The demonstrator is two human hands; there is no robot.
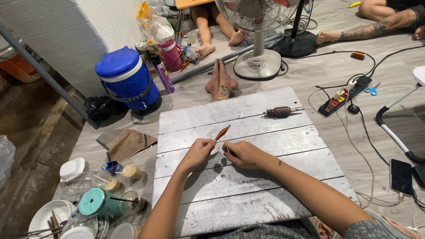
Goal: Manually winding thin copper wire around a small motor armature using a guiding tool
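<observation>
While both forearms stretch forward over the counter (pixel 248 208), the hands meet near its middle. Left hand (pixel 198 152), fingers pinched shut, holds a small copper coil (pixel 222 132) at its lower end, the coil tilting up and to the right. Right hand (pixel 242 153) sits just beside it, fingers curled in; what it grips, if anything, can't be made out. Farther along the counter lies a dark rotor (pixel 280 112). Beyond that, bare feet (pixel 220 84) on the floor, then a fan (pixel 257 62).
</observation>
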